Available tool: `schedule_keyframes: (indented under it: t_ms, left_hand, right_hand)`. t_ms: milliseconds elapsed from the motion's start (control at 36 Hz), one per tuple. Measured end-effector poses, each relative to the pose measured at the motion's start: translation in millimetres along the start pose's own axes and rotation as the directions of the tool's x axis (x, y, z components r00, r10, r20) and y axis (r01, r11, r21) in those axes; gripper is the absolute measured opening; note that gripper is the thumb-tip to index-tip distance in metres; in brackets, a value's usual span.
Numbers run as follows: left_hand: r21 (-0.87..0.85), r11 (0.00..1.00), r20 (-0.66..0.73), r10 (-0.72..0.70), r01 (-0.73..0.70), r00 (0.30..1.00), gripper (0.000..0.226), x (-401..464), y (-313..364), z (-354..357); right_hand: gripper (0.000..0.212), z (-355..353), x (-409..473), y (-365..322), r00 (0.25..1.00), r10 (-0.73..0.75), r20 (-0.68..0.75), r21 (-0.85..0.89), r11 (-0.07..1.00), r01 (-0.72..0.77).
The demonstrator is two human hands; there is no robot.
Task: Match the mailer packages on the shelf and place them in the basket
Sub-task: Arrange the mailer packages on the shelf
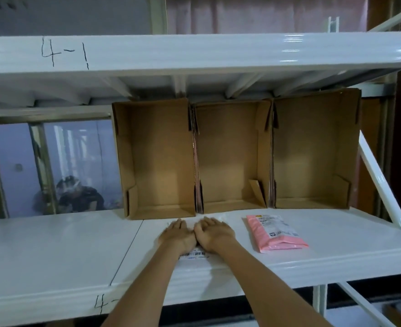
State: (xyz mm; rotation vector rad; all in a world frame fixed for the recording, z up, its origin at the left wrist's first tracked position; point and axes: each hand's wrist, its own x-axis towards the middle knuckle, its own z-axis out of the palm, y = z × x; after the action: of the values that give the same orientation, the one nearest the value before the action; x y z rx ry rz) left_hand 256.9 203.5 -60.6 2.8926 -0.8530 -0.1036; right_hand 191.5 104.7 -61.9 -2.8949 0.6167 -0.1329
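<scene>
On the far left, behind the white shelf, a person sits beyond a window. Your left hand lies flat on a white mailer, fingers straight and spread, pressing down; your right hand rests just beside it on the same mailer, its grip likewise flat, nothing pinched. The mailer's barcode label shows at its near edge between your wrists. Behind your hands, three open cardboard boxes stand side by side at the far edge of the shelf. To the right, apart from your hands, a pink mailer lies flat, label up.
</scene>
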Motion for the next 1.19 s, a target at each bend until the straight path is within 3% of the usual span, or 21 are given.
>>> schedule_keyframes:
  t_ms: [167,472,667,806,889,944,1083,1194]
  left_hand:
    - [-0.019,0.996,-0.011,-0.093,0.093,0.996,0.076,-0.2,3.9,2.5]
    - [-0.003,0.997,-0.022,0.079,-0.079,0.997,0.064,-24.2,-3.8,6.5]
    - [-0.012,0.99,-0.044,0.137,-0.137,0.99,0.059,-67.3,1.8,9.0]
    - [-0.022,0.99,-0.05,0.138,-0.139,0.989,0.056,-81.8,4.5,6.0]
    - [-0.012,0.992,-0.047,0.125,-0.126,0.991,0.057,-84.3,3.9,1.8]
    - [0.001,0.991,-0.041,0.134,-0.134,0.99,0.059,-86.6,4.4,0.9]
    - [0.04,0.991,-0.002,0.125,-0.124,0.992,0.061,-83.3,2.1,1.5]
    - [0.018,0.995,0.002,0.098,-0.098,0.995,0.057,-83.5,-5.1,1.1]
  right_hand:
    - [0.071,4.7,-1.6,3.9,0.988,0.152,-0.032,-0.013,0.988,-0.153]
    - [0.069,3.1,-1.4,4.3,0.986,0.163,-0.023,-0.026,0.986,-0.163]
    - [0.067,-0.7,-8.3,-1.5,0.984,0.136,-0.118,-0.089,0.985,-0.147]
    - [0.052,1.0,-18.5,-8.7,0.949,-0.059,-0.311,-0.13,0.991,0.019]
    - [0.051,1.9,-28.8,-11.0,0.976,-0.133,-0.173,0.074,0.986,0.148]
    - [0.055,0.1,-38.2,-9.0,0.979,-0.18,-0.094,0.12,0.974,0.191]
    - [0.057,1.3,-53.2,1.3,0.959,-0.281,0.032,-0.156,0.947,0.282]
    - [0.062,-0.3,-57.9,16.8,0.975,-0.201,0.097,-0.154,0.964,0.214]
